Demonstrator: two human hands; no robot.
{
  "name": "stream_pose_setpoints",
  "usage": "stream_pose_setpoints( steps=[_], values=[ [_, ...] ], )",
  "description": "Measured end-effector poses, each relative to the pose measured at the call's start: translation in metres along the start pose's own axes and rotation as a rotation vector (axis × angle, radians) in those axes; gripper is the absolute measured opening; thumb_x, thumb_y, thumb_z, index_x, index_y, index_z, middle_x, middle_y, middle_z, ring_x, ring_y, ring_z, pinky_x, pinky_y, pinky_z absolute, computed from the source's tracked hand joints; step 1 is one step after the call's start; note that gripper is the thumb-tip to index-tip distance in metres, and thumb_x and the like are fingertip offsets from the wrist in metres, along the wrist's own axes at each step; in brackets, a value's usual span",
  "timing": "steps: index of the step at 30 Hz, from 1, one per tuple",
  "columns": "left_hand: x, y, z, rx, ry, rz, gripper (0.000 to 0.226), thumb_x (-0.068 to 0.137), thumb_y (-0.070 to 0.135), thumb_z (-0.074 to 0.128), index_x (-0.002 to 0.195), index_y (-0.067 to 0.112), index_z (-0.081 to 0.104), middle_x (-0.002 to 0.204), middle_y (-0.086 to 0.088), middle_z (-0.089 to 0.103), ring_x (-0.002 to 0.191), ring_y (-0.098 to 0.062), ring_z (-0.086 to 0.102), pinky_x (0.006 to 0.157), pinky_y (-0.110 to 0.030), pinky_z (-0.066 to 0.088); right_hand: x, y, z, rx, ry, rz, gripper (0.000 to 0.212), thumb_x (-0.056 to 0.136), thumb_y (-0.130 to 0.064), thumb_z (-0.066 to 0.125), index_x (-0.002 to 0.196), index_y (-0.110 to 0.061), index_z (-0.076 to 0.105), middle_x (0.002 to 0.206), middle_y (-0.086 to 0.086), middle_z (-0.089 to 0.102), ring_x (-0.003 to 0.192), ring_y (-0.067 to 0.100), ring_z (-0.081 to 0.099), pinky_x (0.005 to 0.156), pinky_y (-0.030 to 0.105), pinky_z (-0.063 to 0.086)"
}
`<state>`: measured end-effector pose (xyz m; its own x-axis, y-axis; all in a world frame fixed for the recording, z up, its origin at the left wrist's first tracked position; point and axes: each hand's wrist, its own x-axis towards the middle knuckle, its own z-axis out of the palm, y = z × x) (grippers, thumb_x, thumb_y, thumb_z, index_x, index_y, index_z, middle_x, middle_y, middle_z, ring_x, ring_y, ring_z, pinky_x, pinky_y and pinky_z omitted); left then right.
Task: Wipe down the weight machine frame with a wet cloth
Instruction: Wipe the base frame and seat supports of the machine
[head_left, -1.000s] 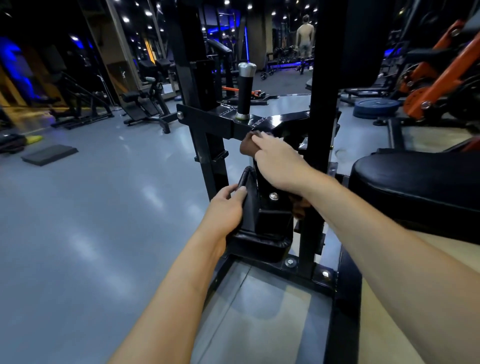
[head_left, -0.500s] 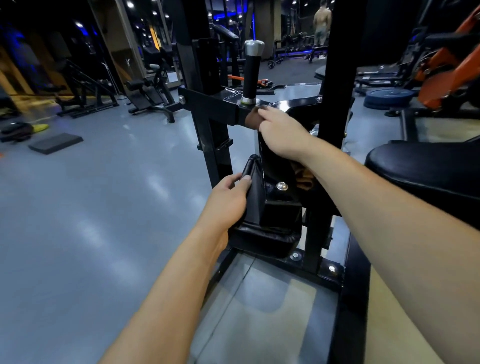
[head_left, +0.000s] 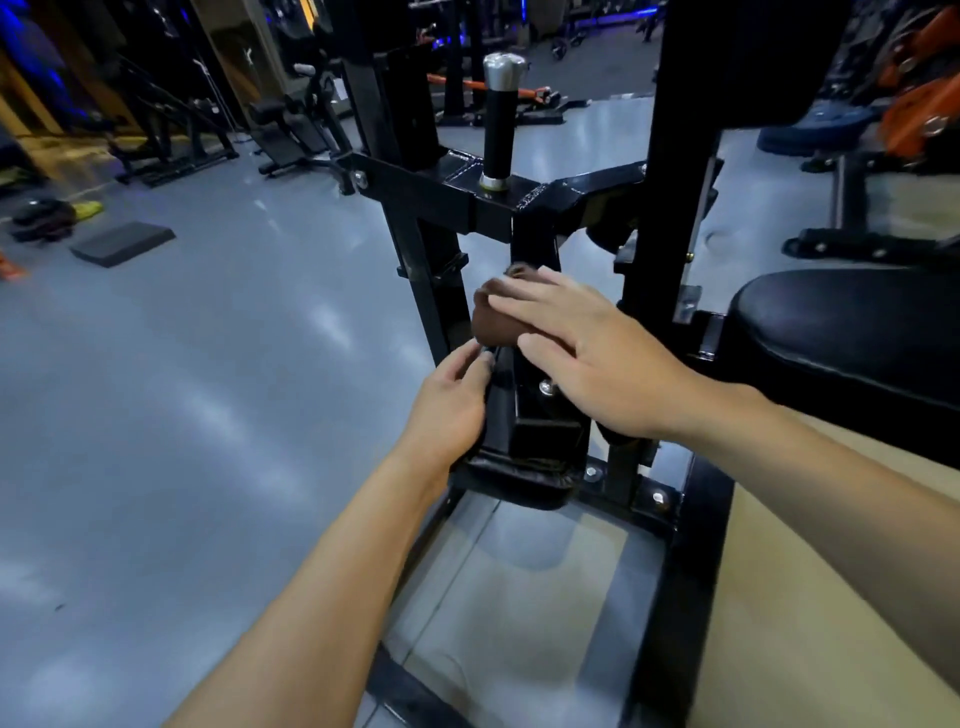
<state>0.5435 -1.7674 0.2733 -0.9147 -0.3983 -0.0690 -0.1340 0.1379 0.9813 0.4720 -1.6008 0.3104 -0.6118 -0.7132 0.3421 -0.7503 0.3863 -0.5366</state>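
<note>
The black weight machine frame (head_left: 447, 195) fills the middle of the head view, with a crossbar, an upright post and a black handle with a silver cap (head_left: 500, 119). My right hand (head_left: 587, 358) lies flat with straight fingers on a brown cloth (head_left: 493, 322) against the short upright below the crossbar. Most of the cloth is hidden under that hand. My left hand (head_left: 449, 410) holds the edge of a black padded piece (head_left: 511, 480) low on the frame, fingers curled on its upper end.
A black padded seat (head_left: 852, 338) is at the right. The frame's base rails (head_left: 685, 597) run toward me over a beige floor mat. Grey floor stretches left, with a dark floor pad (head_left: 122, 243) and benches (head_left: 291, 140) further back. Orange equipment (head_left: 919, 104) stands at the far right.
My right hand and the cloth moved down from the crossbar by the handle's base to the upright below it. My left hand stays on the padded piece.
</note>
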Motion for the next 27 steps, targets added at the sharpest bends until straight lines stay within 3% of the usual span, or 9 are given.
stream_pose_setpoints(
  steps=[4, 7, 10, 13, 15, 17, 19, 22, 27],
  values=[
    [-0.005, 0.006, 0.003, 0.03, -0.008, -0.001, 0.031, 0.109, 0.011, 0.046, 0.12, 0.03, 0.067, 0.106, 0.013, 0.075, 0.104, -0.009, 0.071, 0.087, -0.021, 0.055, -0.028, -0.009, -0.004, -0.021, -0.029, -0.069, 0.044, 0.11, -0.033, 0.04, 0.154, -0.039, 0.044, 0.162, -0.029, 0.029, 0.155, -0.003, 0.007, 0.12, 0.039, 0.034],
    [-0.004, 0.02, 0.002, -0.241, 0.025, -0.175, 0.034, 0.106, -0.003, 0.042, 0.116, 0.014, 0.07, 0.094, -0.002, 0.076, 0.085, -0.011, 0.075, 0.073, -0.021, 0.058, -0.049, -0.015, 0.002, -0.063, -0.035, -0.172, 0.045, 0.109, -0.034, 0.044, 0.153, -0.031, 0.049, 0.163, -0.02, 0.034, 0.156, 0.016, 0.017, 0.104, 0.052, 0.052],
    [-0.006, 0.032, 0.005, -0.379, 0.068, -0.361, 0.031, 0.107, 0.006, 0.045, 0.12, 0.012, 0.073, 0.104, -0.017, 0.074, 0.088, -0.025, 0.075, 0.077, -0.033, 0.061, -0.055, -0.016, 0.001, -0.194, -0.11, -0.233, 0.048, 0.109, -0.037, 0.043, 0.155, -0.028, 0.044, 0.165, -0.014, 0.033, 0.154, 0.027, 0.022, 0.078, 0.044, 0.063],
    [-0.002, 0.022, 0.003, -0.176, 0.137, -0.34, 0.035, 0.109, 0.027, 0.051, 0.138, 0.01, 0.059, 0.122, -0.019, 0.069, 0.103, -0.031, 0.072, 0.093, -0.044, 0.059, -0.051, -0.022, -0.008, -0.326, -0.182, -0.208, 0.048, 0.109, -0.039, 0.036, 0.156, -0.03, 0.04, 0.163, -0.014, 0.034, 0.151, 0.025, 0.027, 0.067, 0.037, 0.064],
    [-0.008, 0.035, 0.003, 0.097, 0.084, -0.307, 0.047, 0.106, 0.048, 0.044, 0.115, 0.009, 0.068, 0.107, -0.015, 0.073, 0.104, -0.037, 0.069, 0.095, -0.049, 0.055, -0.046, -0.033, -0.019, -0.219, -0.11, -0.05, 0.046, 0.109, -0.037, 0.036, 0.154, -0.032, 0.043, 0.157, -0.017, 0.04, 0.145, 0.017, 0.034, 0.076, 0.04, 0.063],
    [-0.014, 0.06, 0.003, 0.337, 0.183, -0.338, 0.048, 0.107, 0.041, 0.04, 0.093, 0.003, 0.066, 0.085, -0.012, 0.067, 0.09, -0.037, 0.064, 0.076, -0.04, 0.05, -0.034, -0.047, -0.034, 0.152, 0.017, 0.278, 0.04, 0.11, -0.031, 0.039, 0.148, -0.034, 0.051, 0.147, -0.02, 0.051, 0.135, 0.007, 0.044, 0.099, 0.042, 0.054],
    [-0.022, 0.09, -0.001, 0.306, 0.3, -0.363, 0.035, 0.107, 0.031, 0.045, 0.097, 0.004, 0.066, 0.085, -0.013, 0.064, 0.087, -0.036, 0.06, 0.072, -0.039, 0.047, -0.017, -0.064, -0.057, 0.669, 0.115, 0.655, 0.031, 0.11, -0.027, 0.044, 0.131, -0.039, 0.063, 0.129, -0.022, 0.066, 0.122, 0.003, 0.059, 0.11, 0.038, 0.047],
    [-0.028, 0.127, -0.008, 0.219, 0.305, -0.361, 0.023, 0.101, 0.03, 0.054, 0.098, 0.012, 0.066, 0.079, 0.002, 0.061, 0.077, -0.025, 0.058, 0.071, -0.033, 0.045, 0.001, -0.084, -0.091, 1.193, 0.224, 0.991, 0.03, 0.109, -0.022, 0.047, 0.104, -0.038, 0.072, 0.104, -0.011, 0.079, 0.099, 0.018, 0.073, 0.093, 0.042, 0.056],
    [-0.04, 0.209, -0.01, -0.08, 0.102, -0.406, 0.024, 0.105, 0.021, 0.054, 0.09, 0.006, 0.066, 0.07, -0.002, 0.06, 0.06, -0.015, 0.049, 0.055, -0.027, 0.045, 0.023, -0.119, -0.137, 1.343, 0.221, 1.135, 0.029, 0.108, -0.023, 0.045, 0.126, -0.025, 0.068, 0.11, 0.004, 0.078, 0.077, 0.021, 0.072, 0.065, 0.03, 0.057]
  ],
)
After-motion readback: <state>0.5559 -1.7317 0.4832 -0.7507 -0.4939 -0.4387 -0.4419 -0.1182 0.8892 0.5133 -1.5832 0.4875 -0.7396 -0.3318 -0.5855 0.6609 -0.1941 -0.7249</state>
